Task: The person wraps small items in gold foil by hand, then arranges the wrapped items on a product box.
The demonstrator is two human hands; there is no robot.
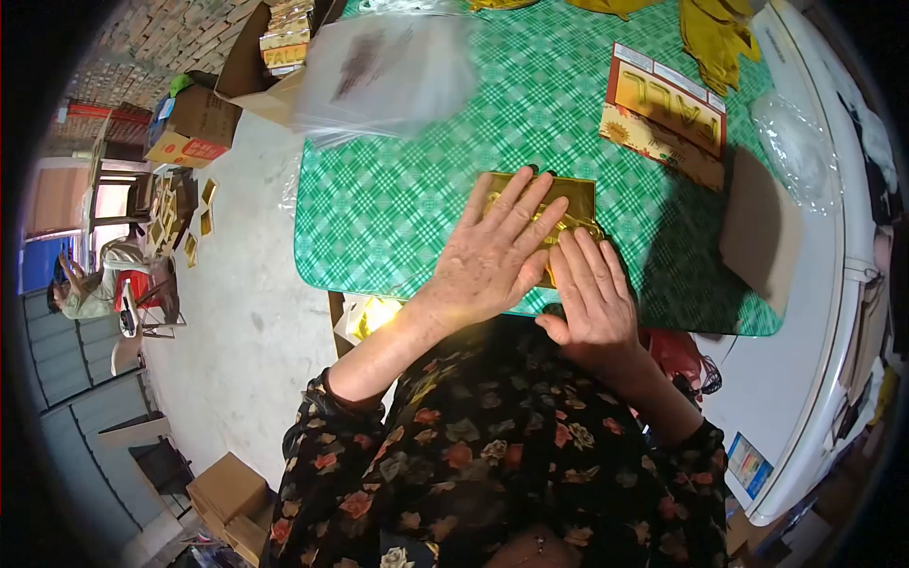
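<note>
A shiny gold foil piece (575,193), flat and roughly rectangular, lies on the green plaid tablecloth near the table's front edge. My left hand (492,251) rests palm down across its left side, fingers stretched out. Over its lower right part lies my right hand (595,292), also flat with the fingers extended. Both hands are open and hide much of the foil, so its full shape cannot be made out. My left thumb comes close to my right fingers.
Clear plastic sleeves (398,71) are stacked at the back left, beside a cardboard box (260,71). A printed "FALL" card (666,118) lies at the back right, near loose gold foil (717,43) and a crumpled clear bag (797,147). Another person (95,284) sits far left.
</note>
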